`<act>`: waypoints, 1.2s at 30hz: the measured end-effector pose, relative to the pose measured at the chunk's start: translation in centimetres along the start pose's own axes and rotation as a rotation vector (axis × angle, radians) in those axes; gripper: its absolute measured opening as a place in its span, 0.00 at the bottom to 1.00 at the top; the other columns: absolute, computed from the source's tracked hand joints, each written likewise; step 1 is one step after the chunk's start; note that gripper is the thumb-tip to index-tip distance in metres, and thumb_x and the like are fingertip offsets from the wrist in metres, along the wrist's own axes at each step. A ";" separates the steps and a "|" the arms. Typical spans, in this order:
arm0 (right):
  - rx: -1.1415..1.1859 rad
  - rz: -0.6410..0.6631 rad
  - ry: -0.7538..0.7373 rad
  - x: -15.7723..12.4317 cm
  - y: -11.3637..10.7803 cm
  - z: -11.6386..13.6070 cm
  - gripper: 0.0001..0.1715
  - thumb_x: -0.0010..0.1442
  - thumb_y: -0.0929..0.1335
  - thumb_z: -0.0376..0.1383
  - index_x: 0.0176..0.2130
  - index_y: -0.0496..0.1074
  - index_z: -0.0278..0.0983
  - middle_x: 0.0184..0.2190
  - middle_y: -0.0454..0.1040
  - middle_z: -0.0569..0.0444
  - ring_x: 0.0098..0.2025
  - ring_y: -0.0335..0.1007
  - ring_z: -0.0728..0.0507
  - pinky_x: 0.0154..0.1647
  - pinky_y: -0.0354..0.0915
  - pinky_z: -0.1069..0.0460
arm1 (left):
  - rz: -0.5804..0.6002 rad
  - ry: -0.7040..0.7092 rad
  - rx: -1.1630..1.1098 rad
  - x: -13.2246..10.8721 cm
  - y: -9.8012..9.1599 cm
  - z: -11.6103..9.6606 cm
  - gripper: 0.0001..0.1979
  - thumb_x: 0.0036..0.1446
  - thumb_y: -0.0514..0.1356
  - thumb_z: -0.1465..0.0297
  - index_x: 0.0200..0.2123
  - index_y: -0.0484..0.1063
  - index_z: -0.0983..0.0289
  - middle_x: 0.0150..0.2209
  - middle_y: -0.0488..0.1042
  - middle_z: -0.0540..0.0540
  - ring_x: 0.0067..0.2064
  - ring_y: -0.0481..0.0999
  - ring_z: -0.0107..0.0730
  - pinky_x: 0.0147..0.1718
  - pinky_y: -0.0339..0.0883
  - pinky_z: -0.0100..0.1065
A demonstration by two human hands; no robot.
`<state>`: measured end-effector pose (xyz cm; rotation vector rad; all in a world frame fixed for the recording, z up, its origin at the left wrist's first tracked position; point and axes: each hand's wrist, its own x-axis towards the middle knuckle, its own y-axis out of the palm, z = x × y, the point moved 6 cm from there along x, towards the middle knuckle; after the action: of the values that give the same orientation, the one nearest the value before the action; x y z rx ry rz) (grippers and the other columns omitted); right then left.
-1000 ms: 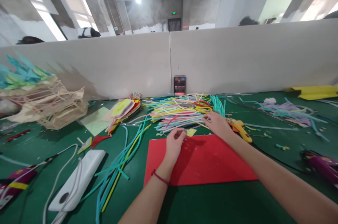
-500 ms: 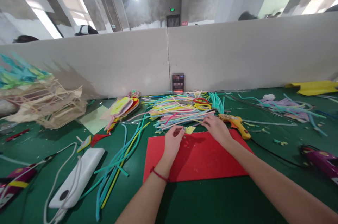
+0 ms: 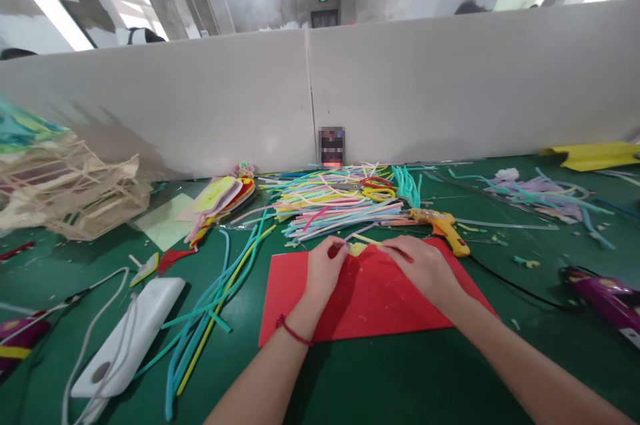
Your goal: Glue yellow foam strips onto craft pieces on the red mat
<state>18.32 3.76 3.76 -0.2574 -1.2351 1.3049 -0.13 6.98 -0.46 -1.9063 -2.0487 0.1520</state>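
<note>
My left hand (image 3: 326, 270), with a red cord bracelet at the wrist, is pinched at the edge of a small yellow piece (image 3: 357, 249) above a red board (image 3: 370, 305). The fingertips partly hide that piece. Across from it, my right hand (image 3: 423, 266) has thumb and forefinger closed on the end of a thin yellow strip (image 3: 367, 238). Just beyond both hands lies a pile of pastel foam-like strips (image 3: 330, 205), with scissors (image 3: 379, 190) resting on it. A yellow glue gun (image 3: 443, 227) lies to the right of the pile.
A white power bank (image 3: 133, 338) with cables and loose blue and yellow strips (image 3: 220, 305) lie at left. Farther left stands a stick-and-paper model (image 3: 75, 191). A purple tool (image 3: 607, 298) is at right. A pale partition (image 3: 225, 105) closes off the back.
My right hand has come down and nearer the red board, bringing the thin yellow strip close to the yellow piece. My left hand stays pinched there. The view has shifted slightly.
</note>
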 end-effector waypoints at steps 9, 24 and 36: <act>0.274 0.044 0.154 -0.8 2.8 -2.1 0.14 0.62 0.62 0.42 0.32 0.73 0.38 0.31 0.78 0.51 0.34 0.76 0.44 0.32 0.70 0.53 | -0.021 0.105 0.226 -0.3 -0.8 -1.5 0.05 0.51 0.59 0.77 0.26 0.73 0.62 0.35 0.72 0.53 0.42 0.71 0.36 0.45 0.64 0.40; 0.320 0.176 0.342 -0.6 2.9 -2.8 0.18 0.61 0.61 0.47 0.29 0.70 0.38 0.21 0.72 0.55 0.21 0.65 0.49 0.21 0.62 0.56 | 0.084 0.112 0.465 -1.3 0.6 -1.2 0.04 0.55 0.58 0.75 0.28 0.70 0.62 0.51 0.68 0.57 0.54 0.67 0.43 0.53 0.62 0.49; 0.315 0.176 0.300 -0.8 2.4 -2.3 0.14 0.62 0.62 0.43 0.31 0.70 0.39 0.26 0.74 0.53 0.25 0.69 0.48 0.25 0.65 0.55 | 0.097 0.167 0.510 -1.2 0.2 -1.7 0.03 0.57 0.57 0.73 0.34 0.70 0.62 0.53 0.66 0.58 0.57 0.64 0.43 0.54 0.61 0.49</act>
<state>18.92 5.03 0.58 -0.3267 -0.7551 1.5283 0.65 5.57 0.86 -1.6339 -1.6136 0.4719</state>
